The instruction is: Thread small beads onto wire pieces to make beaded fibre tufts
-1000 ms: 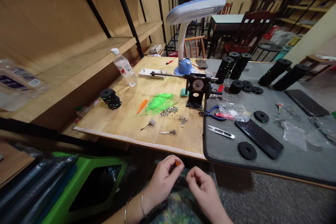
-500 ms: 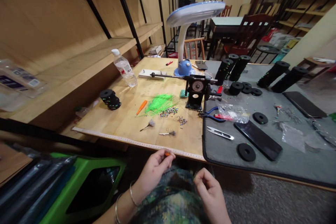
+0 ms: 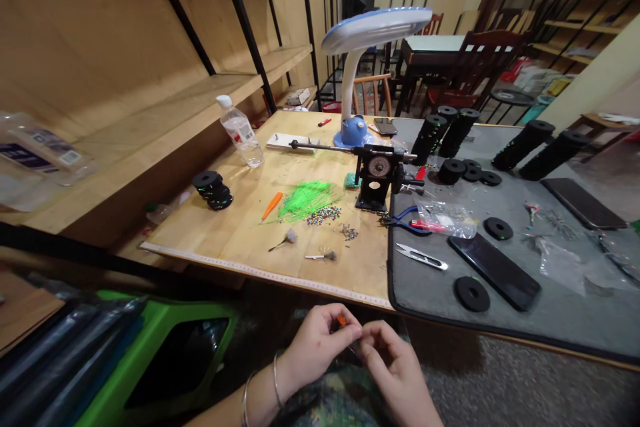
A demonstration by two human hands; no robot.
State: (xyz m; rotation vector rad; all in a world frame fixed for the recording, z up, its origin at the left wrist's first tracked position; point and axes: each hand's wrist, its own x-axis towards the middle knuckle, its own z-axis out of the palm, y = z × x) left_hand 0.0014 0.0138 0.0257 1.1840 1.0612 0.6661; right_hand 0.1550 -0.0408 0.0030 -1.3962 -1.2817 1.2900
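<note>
Both my hands are low in front of the wooden table (image 3: 240,233), over my lap. My left hand (image 3: 320,343) is closed in a pinch on a small orange piece (image 3: 341,321). My right hand (image 3: 387,355) is closed too, its fingertips touching those of the left; what it pinches is too small to make out. On the table beyond lie a bundle of green strands (image 3: 305,192), a pile of coloured beads (image 3: 323,215), an orange-handled tool (image 3: 271,206) and two small tufted pieces (image 3: 289,237).
A black hand-crank winder (image 3: 376,177) stands at the grey mat's (image 3: 500,307) edge. The mat holds thread snips (image 3: 421,256), pliers (image 3: 406,220), phones (image 3: 494,271), black discs (image 3: 471,294) and foam rolls (image 3: 530,141). A desk lamp (image 3: 360,47), water bottle (image 3: 239,131) and green stool (image 3: 165,353) stand around.
My hands had drawn apart, the left lifting toward the table edge; now they have come back together, fingertips touching, with the orange piece still in the left.
</note>
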